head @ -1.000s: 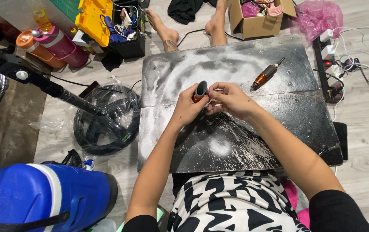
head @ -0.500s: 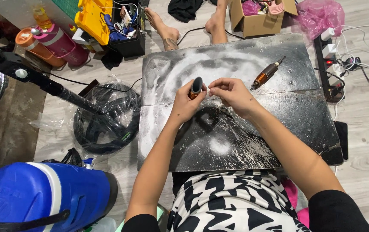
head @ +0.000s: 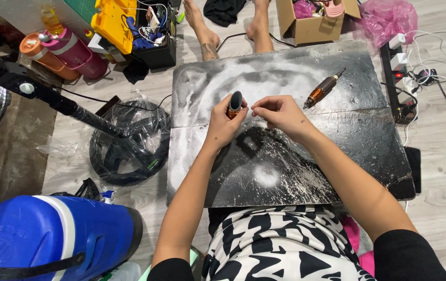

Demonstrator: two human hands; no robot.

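1. Left hand (head: pixel 223 127) closed tight around a small brown tool (head: pixel 235 104) with a dark rounded top, held upright over the dusty black board (head: pixel 285 171), near the middle of it
2. Right hand (head: pixel 280 112) at 3 o'clock from the tool, fingertips pinched shut on something too small to tell
3. Best to keep the left wrist low and resting on the board, to stop the tool from shaking
4. Best to bring the pinched fingers in slowly from 3 o'clock, straight at the tool's top, with a soft touch
5. Good to stay over the board, as a dropped small bit could hide in the white dust
6. Second brown tool (head: pixel 323 89) lying flat at 2 o'clock, well apart; elbow to be kept away from it
7. Black plastic bag (head: pixel 129 143) off the board at 9 o'clock, power strip (head: pixel 399 67) at 3 o'clock, both out of the way
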